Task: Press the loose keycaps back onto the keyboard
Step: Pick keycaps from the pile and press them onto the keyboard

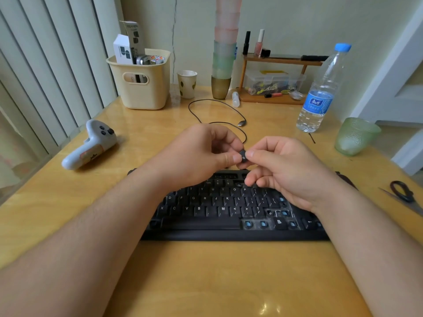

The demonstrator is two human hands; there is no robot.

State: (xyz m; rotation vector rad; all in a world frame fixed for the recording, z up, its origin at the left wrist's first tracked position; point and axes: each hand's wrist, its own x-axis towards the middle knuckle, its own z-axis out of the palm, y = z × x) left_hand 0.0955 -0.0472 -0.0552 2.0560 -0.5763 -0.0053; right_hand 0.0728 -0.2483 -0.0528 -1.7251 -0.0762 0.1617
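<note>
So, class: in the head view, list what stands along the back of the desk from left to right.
Cream basket → paper cup → stack of cups → wooden shelf → water bottle → green glass.

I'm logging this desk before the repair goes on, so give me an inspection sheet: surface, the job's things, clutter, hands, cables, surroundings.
Surface: glossy wooden desk.
Job's things: black keyboard with several bare blue switch stems at its lower right; one loose keycap held above it.
Clutter: white game controller, cream basket of boxes, paper cup, stacked cups, water bottle, green glass, scissors, small wooden shelf with cosmetics.
Hands: left hand and right hand both pinch the keycap.
Cables: black USB cable looped behind the hands, plug lying loose.
Surroundings: vertical blinds on the left, pale wall behind.
</note>
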